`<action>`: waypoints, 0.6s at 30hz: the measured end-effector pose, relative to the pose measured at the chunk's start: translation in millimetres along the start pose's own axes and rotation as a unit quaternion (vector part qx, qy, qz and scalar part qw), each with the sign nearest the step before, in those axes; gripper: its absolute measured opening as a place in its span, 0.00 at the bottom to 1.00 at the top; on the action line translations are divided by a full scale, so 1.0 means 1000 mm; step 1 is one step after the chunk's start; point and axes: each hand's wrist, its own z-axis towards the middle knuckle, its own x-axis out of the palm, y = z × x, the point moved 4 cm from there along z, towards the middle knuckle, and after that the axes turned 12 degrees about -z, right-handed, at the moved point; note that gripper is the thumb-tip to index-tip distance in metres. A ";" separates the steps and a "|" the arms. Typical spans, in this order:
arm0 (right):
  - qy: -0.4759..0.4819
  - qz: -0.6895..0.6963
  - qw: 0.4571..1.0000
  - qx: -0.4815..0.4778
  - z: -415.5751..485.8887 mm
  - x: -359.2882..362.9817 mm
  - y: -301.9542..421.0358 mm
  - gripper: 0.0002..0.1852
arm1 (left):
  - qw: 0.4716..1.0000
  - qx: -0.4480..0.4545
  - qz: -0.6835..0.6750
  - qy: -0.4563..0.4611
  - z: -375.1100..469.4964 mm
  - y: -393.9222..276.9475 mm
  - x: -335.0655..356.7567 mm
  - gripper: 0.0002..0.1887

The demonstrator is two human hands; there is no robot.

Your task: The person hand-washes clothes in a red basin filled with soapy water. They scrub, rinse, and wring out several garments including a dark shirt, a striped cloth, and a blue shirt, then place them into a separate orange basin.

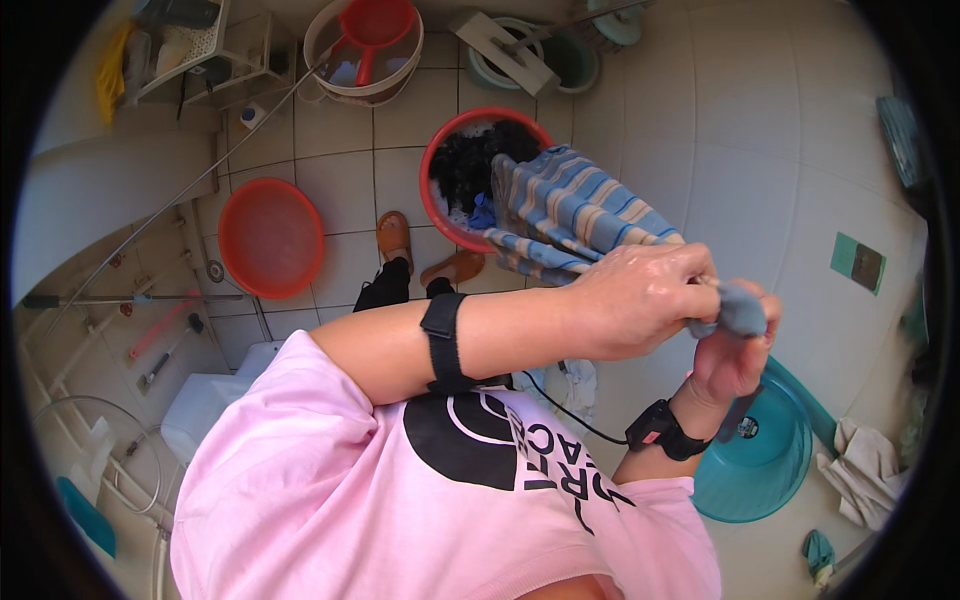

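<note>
Across my body, my left hand (649,304), wet on its back, grips the gathered upper part of a blue, beige and white striped cloth (585,199). Just beyond it, my right hand (731,356) holds a bunched grey-blue end (741,311) of what looks like the same cloth; that end is slightly blurred, and some right-hand fingers are hidden behind it. Below my hands the cloth hangs in folds to a red basin (427,199). Inside the basin lie dark wet laundry (465,161) and a small blue piece of fabric (481,211), with white suds around them.
An orange-red basin (271,238) stands on the tiled floor left of my slippers (393,234). Farther off are a white bucket (309,52) with a red dipper (377,22) and a green tub (577,64). A teal basin (780,472) sits low at right. A thin metal rod (180,195) crosses the left side.
</note>
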 end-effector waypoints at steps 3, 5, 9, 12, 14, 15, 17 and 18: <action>-0.219 -0.025 0.974 0.059 0.000 0.003 -0.014 0.33 | 0.998 0.022 0.018 -0.054 0.012 0.000 0.008 0.10; -0.211 -0.063 0.972 0.088 0.000 0.014 -0.046 0.34 | 0.996 0.053 0.006 -0.076 0.016 -0.004 0.018 0.09; -0.073 -0.154 0.985 0.036 -0.011 0.068 -0.067 0.37 | 0.996 0.038 -0.080 0.003 0.024 -0.017 0.048 0.04; -0.129 -0.058 0.985 0.100 -0.003 0.057 -0.102 0.39 | 0.984 -0.010 -0.074 0.164 0.022 -0.005 0.069 0.09; -0.203 0.079 0.959 0.179 -0.003 0.030 -0.136 0.34 | 0.993 0.003 -0.082 0.090 0.019 -0.003 0.057 0.18; -0.216 0.156 0.939 0.218 0.006 0.028 -0.149 0.32 | 0.997 0.011 -0.067 0.041 0.017 0.000 0.040 0.23; -0.199 0.194 0.942 0.189 0.008 0.024 -0.132 0.25 | 0.997 0.016 -0.067 0.039 0.007 0.017 0.008 0.38; -0.192 0.216 0.941 0.175 0.009 0.025 -0.118 0.23 | 0.999 0.029 -0.012 0.014 -0.004 0.030 -0.008 0.45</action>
